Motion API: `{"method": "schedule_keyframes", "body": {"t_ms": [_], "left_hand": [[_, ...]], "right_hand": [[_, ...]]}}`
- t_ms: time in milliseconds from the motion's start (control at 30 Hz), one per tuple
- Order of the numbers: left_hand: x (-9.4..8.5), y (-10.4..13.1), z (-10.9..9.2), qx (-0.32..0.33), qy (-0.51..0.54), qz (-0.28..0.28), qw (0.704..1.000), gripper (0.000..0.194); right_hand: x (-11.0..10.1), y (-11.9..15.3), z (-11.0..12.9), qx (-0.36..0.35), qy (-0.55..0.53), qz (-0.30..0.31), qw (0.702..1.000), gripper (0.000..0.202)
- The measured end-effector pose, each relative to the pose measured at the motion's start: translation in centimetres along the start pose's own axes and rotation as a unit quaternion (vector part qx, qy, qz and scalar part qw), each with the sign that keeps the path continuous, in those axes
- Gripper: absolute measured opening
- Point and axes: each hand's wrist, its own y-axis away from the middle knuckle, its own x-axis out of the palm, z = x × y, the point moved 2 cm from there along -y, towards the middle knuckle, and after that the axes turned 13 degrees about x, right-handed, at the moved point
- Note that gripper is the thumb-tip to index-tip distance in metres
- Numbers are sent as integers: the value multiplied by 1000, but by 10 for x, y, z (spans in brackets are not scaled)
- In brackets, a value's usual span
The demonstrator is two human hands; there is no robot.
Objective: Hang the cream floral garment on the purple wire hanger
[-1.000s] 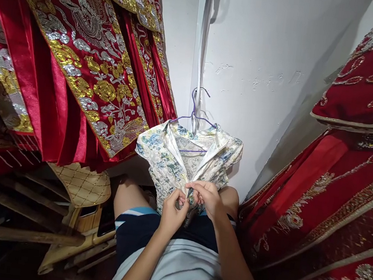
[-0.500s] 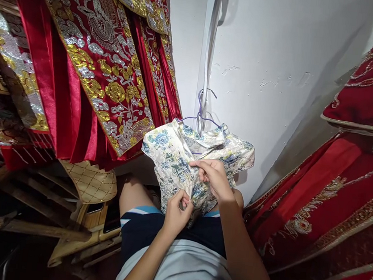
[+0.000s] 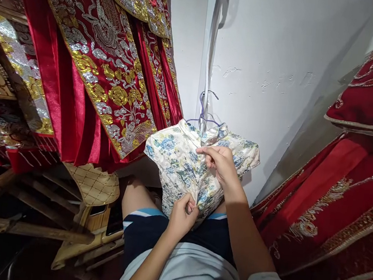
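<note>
A short-sleeved floral dress (image 3: 178, 157), white with blue and yellow flowers, hangs on a thin purple wire hanger (image 3: 202, 110) in front of me. Down its middle runs a straight closure that looks like a zipper; the collar parts slightly above it. My left hand (image 3: 183, 214) is closed, pinching the fabric at the closure's lower part. Higher up, my right hand (image 3: 219, 161) has thumb and forefinger pinched on the closure just below the collar. The small pull between those fingers is hidden. The dress's lower part hangs down between my knees.
Red embroidered gowns with gold and silver sequins (image 3: 118, 91) hang at left. More red beaded garments (image 3: 337, 175) hang at right. A white wall (image 3: 267, 46) with a vertical strip stands behind. A bamboo chair (image 3: 41, 230) is at lower left, with a dark phone-like object (image 3: 115, 222).
My right hand has moved up along the closure, and the open V at the dress's neck has drawn together. My left hand still pinches the fabric lower down.
</note>
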Motion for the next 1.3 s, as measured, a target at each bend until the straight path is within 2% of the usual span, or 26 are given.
{"method": "schedule_keyframes", "body": {"t_ms": [333, 467, 533, 600, 667, 800, 833, 933, 1033, 1100, 1167, 1233, 1300], "left_hand": [[5, 2, 4, -16, -1, 36, 999, 16], [4, 2, 9, -18, -4, 45, 999, 14], [0, -7, 8, 0, -8, 61, 998, 11], [-9, -27, 0, 45, -11, 70, 997, 4], [-24, -58, -18, 109, -15, 50, 993, 8], [-63, -131, -69, 231, -69, -74, 968, 22], [-70, -146, -79, 257, -93, -78, 959, 26], [-77, -177, -99, 315, -163, -19, 935, 22], [-74, -187, -105, 334, -239, 4, 912, 17], [-75, -189, -107, 340, -259, -20, 904, 16], [-82, -191, -106, 334, -230, -75, 911, 14], [-99, -194, -98, 298, -153, -157, 929, 12], [-123, -195, -79, 215, -16, -263, 940, 9]], "right_hand": [[1, -14, 26, -47, -8, -16, 999, 24], [3, -13, 25, -52, -1, -13, 999, 27], [2, -11, 24, -64, 1, -13, 998, 29], [2, -8, 24, -77, 6, -13, 997, 30], [1, -5, 26, -85, 12, -11, 996, 30], [1, 0, 28, -86, 22, -7, 996, 29], [1, 0, 28, -85, 24, -7, 996, 29], [2, -5, 24, -91, 21, -18, 995, 28], [2, -16, 15, -92, 13, -47, 995, 26], [1, -22, 6, -82, 23, -70, 994, 23], [-1, -25, -6, -60, 45, -82, 994, 21], [-4, -22, -20, -32, 50, -76, 995, 22], [-8, -14, -35, -4, 29, -65, 997, 23]]}}
